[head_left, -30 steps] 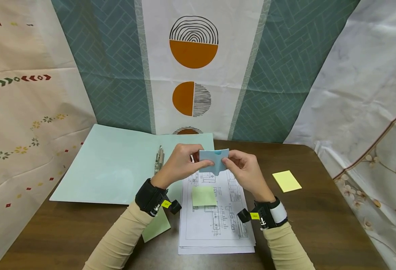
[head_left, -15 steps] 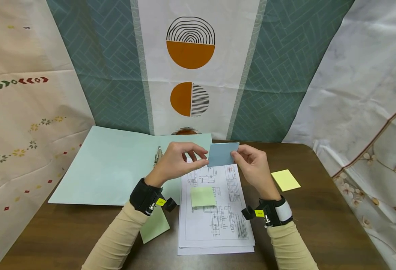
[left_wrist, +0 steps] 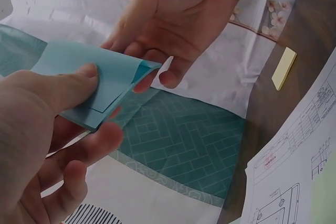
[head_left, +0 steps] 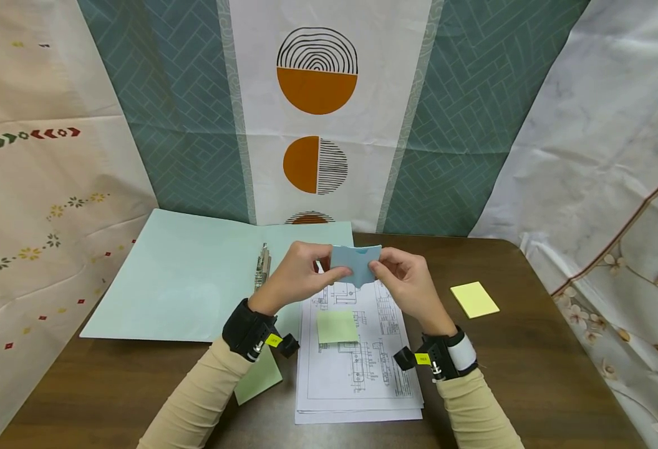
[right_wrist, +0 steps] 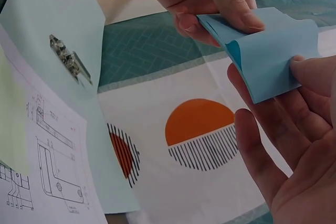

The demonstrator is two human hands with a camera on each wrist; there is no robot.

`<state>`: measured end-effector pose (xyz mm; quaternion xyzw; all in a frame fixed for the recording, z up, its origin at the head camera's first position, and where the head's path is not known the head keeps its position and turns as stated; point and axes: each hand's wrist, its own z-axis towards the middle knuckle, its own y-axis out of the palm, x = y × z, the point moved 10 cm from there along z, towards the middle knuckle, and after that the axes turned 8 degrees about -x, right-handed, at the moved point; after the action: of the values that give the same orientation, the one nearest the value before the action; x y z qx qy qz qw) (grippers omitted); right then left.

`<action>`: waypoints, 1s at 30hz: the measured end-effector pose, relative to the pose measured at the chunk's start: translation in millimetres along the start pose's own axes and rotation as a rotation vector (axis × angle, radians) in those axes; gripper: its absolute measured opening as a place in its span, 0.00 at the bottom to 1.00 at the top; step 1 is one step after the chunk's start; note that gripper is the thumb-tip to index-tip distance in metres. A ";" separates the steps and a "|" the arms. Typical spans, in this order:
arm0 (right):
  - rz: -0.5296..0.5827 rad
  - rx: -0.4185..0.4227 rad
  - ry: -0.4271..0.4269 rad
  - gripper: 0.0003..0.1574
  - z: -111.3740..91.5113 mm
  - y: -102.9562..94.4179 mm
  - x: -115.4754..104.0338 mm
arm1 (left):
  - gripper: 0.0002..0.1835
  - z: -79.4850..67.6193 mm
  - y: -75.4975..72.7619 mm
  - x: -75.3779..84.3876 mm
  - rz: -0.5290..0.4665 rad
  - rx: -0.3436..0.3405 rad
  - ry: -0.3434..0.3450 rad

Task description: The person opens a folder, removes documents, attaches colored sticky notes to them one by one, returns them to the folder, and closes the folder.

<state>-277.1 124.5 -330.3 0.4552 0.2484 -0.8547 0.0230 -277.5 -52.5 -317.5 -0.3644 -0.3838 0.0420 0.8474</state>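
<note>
A blue sticky note pad (head_left: 357, 265) is held up between both hands, above the top end of the printed drawings (head_left: 362, 374). My left hand (head_left: 300, 277) pinches its left side, thumb on the near face. On the right side, my right hand (head_left: 410, 284) pinches it the same way. In the right wrist view the top sheet of the pad (right_wrist: 273, 64) bows up near the middle, a gap showing beneath it. The left wrist view shows the left thumb (left_wrist: 79, 85) pressed on the pad's face. A light green sticky note (head_left: 337, 327) lies on the drawings.
An open pale green folder (head_left: 177, 280) with a metal clip (head_left: 262, 268) lies at the back left of the brown table (head_left: 531, 374). A yellow sticky pad (head_left: 474, 299) lies to the right. Another green pad (head_left: 258, 379) is partly under the left wrist.
Half a second ago the right hand alone held the pad, flat and farther right. It has since come back left, and the left hand grips the pad again; its sheet now bows.
</note>
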 end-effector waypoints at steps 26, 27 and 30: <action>0.107 0.269 0.099 0.26 -4.5 -30.9 6.1 | 0.12 -16.3 -43.7 -26.2 0.224 0.351 -0.192; 0.104 0.263 0.102 0.26 -4.7 -29.2 6.2 | 0.13 -16.5 -43.3 -25.6 0.234 0.357 -0.193; 0.096 0.225 0.101 0.28 -3.6 -22.8 5.4 | 0.14 -16.0 -40.9 -22.0 0.263 0.363 -0.185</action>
<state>-283.5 147.0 -327.0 0.5089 0.1296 -0.8510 0.0001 -290.6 -99.5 -311.6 -0.2476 -0.3951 0.2536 0.8475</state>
